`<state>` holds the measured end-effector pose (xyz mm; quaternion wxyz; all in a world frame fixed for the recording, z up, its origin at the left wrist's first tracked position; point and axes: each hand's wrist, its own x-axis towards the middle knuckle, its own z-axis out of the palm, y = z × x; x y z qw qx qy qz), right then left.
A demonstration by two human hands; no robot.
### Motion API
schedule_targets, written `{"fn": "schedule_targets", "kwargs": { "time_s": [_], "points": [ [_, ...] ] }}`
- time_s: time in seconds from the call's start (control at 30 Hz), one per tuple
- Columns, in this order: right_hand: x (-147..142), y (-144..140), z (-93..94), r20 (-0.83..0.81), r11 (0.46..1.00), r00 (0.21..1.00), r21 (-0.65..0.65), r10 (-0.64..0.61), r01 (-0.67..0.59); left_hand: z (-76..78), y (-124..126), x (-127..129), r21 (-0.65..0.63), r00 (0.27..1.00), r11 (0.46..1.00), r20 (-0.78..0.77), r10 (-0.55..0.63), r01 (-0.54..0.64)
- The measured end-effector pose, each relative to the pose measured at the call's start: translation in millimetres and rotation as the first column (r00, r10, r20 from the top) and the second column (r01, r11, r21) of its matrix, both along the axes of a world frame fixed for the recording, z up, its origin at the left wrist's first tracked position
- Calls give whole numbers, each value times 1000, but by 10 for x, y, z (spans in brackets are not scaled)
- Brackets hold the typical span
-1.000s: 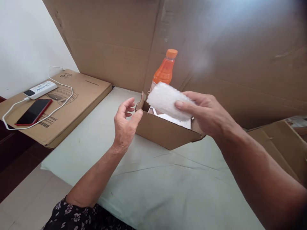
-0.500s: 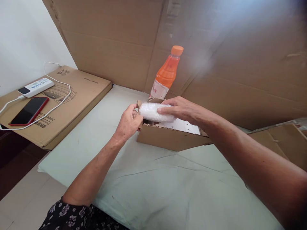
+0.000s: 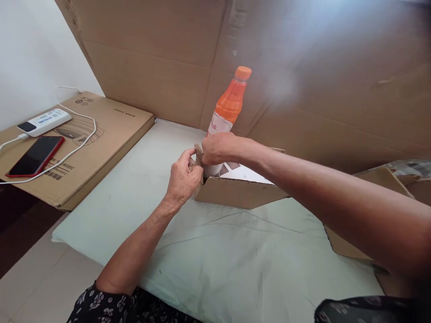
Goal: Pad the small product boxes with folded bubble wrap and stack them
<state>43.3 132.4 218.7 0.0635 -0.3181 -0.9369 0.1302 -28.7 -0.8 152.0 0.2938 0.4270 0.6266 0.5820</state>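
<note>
A small open cardboard box (image 3: pixel 242 194) sits on the pale green sheet. My left hand (image 3: pixel 185 177) is closed on the box's left end flap (image 3: pixel 198 153), with the thumb inside my view and fingers behind the flap. Over that same end, my right hand (image 3: pixel 218 148) is curled, its fingertips close to the flap; what they hold, if anything, is hidden. Below the right hand, part of the bubble-wrapped bundle (image 3: pixel 213 170) shows inside the box. Beside it in the box lies a white printed surface (image 3: pixel 247 174).
An orange drink bottle (image 3: pixel 230 101) stands behind the box. On a large flat carton (image 3: pixel 114 134) at left lie a red-edged phone (image 3: pixel 36 156) and a white device (image 3: pixel 45 122) with a cable. Another open carton (image 3: pixel 384 184) is at right. A tall cardboard panel (image 3: pixel 151 58) backs everything.
The bubble-wrapped bundle has gone down into the box's left end. My right hand has shifted left and curled up, off the bundle's top. My left hand still grips the flap.
</note>
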Motion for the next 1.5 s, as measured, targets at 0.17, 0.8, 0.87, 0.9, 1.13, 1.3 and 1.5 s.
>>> {"fn": "schedule_targets", "kwargs": {
  "time_s": [0.17, 0.8, 0.87, 0.9, 1.13, 1.3, 1.5],
  "points": [
    [410, -242, 442, 284, 963, 959, -266, 29, 50, -12, 15, -8, -27, 1000, 1000, -17, 2, -3],
    [778, -680, 299, 52, 975, 992, 196, -114, 102, -46, -39, -9, 85, 999, 996, -44, -13, 17],
    [1261, -948, 293, -284, 935, 926, 179, -248, 305, -133, -201, -79, 131, 999, 990, 5, -45, 44],
    [1521, -1084, 234, -450, 891, 834, 155, -320, 426, -194, -292, -106, 142, 998, 988, 12, -61, 59],
    [2254, -1183, -849, -562, 775, 556, -287, -612, 563, -648, -568, 59, 136, 968, 960, 13, -251, 247],
    [2062, -906, -989, -474, 743, 573, -418, -669, 523, -549, -218, 312, 215, 972, 953, 50, -230, 215],
    [2758, -1941, -996, -532, 602, 452, -143, -716, 786, -430, -350, 891, 187, 888, 877, 46, -457, 442]
  ]
}}
